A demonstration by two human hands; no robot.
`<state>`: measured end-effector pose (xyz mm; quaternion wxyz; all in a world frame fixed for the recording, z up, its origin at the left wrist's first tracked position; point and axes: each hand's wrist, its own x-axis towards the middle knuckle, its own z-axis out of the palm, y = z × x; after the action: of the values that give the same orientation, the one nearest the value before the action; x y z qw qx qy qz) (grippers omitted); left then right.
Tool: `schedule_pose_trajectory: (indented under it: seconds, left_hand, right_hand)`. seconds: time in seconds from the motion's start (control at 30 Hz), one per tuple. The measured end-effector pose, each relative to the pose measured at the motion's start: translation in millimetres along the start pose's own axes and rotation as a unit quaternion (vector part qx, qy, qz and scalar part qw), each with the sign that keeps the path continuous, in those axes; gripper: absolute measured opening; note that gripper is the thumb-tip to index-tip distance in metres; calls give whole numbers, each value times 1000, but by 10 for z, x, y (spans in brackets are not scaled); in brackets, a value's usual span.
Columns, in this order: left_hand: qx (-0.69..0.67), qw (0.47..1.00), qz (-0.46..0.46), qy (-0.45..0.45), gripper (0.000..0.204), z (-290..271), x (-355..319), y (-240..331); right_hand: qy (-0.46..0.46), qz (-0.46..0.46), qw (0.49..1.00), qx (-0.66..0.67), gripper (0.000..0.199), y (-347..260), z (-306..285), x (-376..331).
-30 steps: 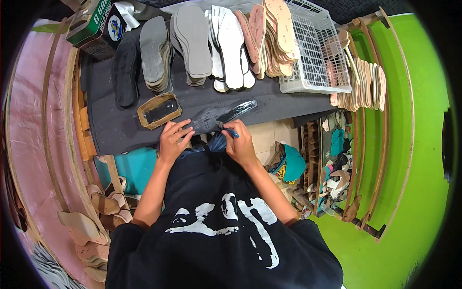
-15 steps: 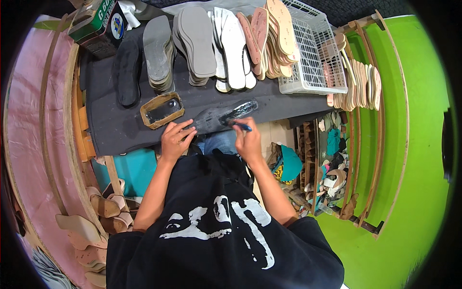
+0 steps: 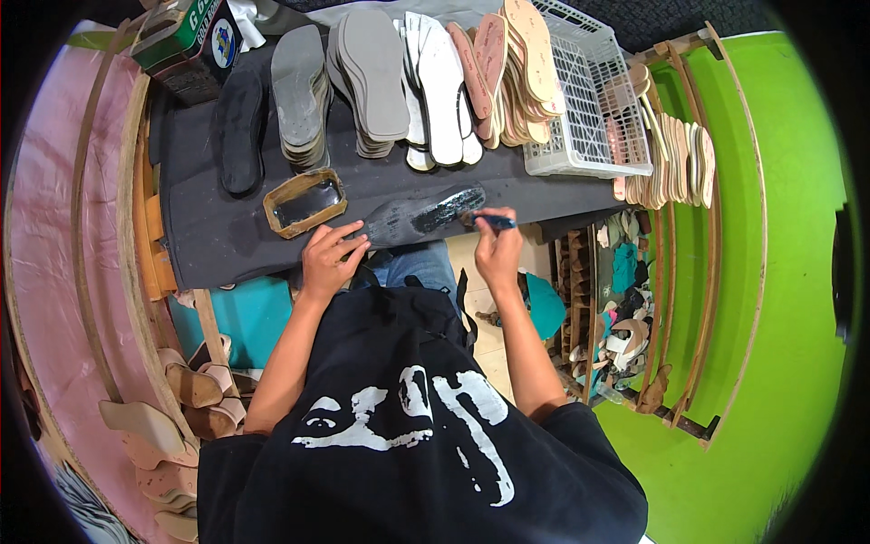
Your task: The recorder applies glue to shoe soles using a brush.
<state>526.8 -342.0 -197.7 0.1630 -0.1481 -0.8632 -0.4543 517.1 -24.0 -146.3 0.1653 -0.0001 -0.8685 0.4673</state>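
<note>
A dark shoe sole (image 3: 394, 222) lies near the front edge of the black-covered table, its right part coated in something wet and shiny. My left hand (image 3: 333, 261) rests with fingers spread at the sole's left end. In my right hand (image 3: 498, 254) is a small brush with a blue handle (image 3: 500, 221), gripped between thumb and fingers. Its tip is at the sole's right part, close to the lower edge; whether it touches is hard to make out. Left of the sole stands a shallow tan tray (image 3: 337, 193) with dark liquid in it.
Along the back are a black sole (image 3: 239, 136), grey sole stacks (image 3: 373, 77), white soles (image 3: 439, 100) and tan insoles (image 3: 527, 54). A white plastic crate (image 3: 589, 163) stands at the back right, a green tin (image 3: 186, 50) at the back left. Wooden racks (image 3: 698, 363) flank the table.
My right hand has moved right with the brush, which now lies further along the sole. The shiny coat covers more of the sole's middle. My left hand has stayed almost in place.
</note>
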Motion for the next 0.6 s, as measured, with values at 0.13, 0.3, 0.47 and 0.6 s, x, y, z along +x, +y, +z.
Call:
schedule_pose_trajectory:
  seconds: [0.13, 0.3, 0.47, 0.6]
  left_hand:
    - [1, 1000, -6, -7, 17, -5, -20, -15]
    - [0, 1000, -2, -13, 17, -16, -8, -1]
    - [1, 1000, -2, -5, 16, -8, -4, -8]
    - [3, 1000, -1, -1, 17, -6, -9, -20]
  right_hand:
    - [14, 22, 1000, 13, 11, 153, -83, 137]
    - [59, 31, 997, 25, 11, 335, -104, 596]
    - [53, -36, 994, -83, 13, 30, 67, 718]
    - [-17, 1, 999, -52, 13, -115, 145, 648]
